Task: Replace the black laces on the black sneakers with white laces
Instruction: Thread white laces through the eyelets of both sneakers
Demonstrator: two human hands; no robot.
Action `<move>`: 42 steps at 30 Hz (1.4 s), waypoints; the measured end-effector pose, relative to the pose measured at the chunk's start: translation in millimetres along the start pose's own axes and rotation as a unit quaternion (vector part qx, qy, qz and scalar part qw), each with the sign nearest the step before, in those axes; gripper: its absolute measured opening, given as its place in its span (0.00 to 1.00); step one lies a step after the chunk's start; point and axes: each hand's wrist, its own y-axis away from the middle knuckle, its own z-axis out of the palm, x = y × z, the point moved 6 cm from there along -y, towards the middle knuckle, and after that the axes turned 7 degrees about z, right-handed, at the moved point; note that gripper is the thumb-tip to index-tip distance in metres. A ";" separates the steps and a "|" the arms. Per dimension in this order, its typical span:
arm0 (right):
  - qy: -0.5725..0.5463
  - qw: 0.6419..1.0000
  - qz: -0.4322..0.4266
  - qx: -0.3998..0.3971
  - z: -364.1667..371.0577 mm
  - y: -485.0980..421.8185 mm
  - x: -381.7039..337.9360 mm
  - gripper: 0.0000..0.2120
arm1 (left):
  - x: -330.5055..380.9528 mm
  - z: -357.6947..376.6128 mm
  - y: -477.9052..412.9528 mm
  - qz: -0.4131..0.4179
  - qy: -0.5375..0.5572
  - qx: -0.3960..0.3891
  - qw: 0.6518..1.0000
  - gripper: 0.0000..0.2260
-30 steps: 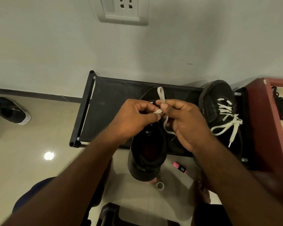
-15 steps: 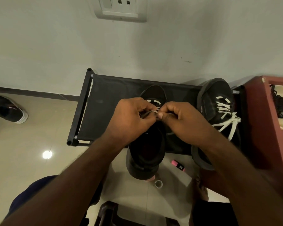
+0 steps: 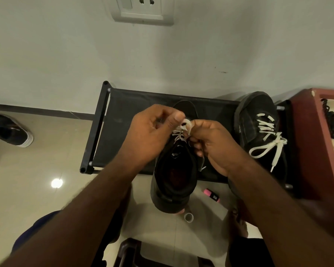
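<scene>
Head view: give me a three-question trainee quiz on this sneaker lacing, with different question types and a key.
1. True or false: the black sneaker at the right end of the black fabric shoe rack already carries a tied white lace.
2. What do the left hand and right hand pinch? A) a black lace B) the white shoelace of the middle black sneaker C) the rack's frame
3. Fill in: on the beige floor tiles beside that middle sneaker's heel lies a small ___ marker.
Key: 1 true; 2 B; 3 pink.
</scene>
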 end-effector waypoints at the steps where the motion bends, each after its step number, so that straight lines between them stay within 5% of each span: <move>1: -0.003 1.000 0.001 0.003 0.2 -0.7 1.0 0.14 | 0.6 -2.9 -0.4 -0.013 0.012 0.023 1.000 0.22; 6: 0.016 1.000 -0.022 0.016 2.1 -0.3 0.1 0.18 | -5.6 12.9 5.0 -0.079 -0.010 -0.092 0.993 0.24; 9: 0.031 0.999 -0.030 0.020 4.0 0.7 -0.9 0.21 | -6.7 13.1 6.1 -0.129 0.100 -0.066 0.984 0.14; 13: 0.126 0.989 -0.073 0.040 4.8 1.7 -6.1 0.13 | -18.5 15.6 3.5 -0.239 0.407 0.006 0.881 0.13; 16: 0.195 0.972 -0.126 0.047 4.0 3.8 -12.4 0.09 | -22.6 21.7 5.7 -0.290 0.520 0.019 0.803 0.14; 24: 0.334 0.925 -0.165 0.079 -16.0 7.1 -7.8 0.03 | -35.5 6.5 1.3 -0.293 0.586 0.141 0.742 0.17; 42: 0.395 0.898 -0.142 0.130 -36.8 22.1 7.1 0.05 | -48.9 -7.1 3.7 -0.299 0.543 0.209 0.756 0.18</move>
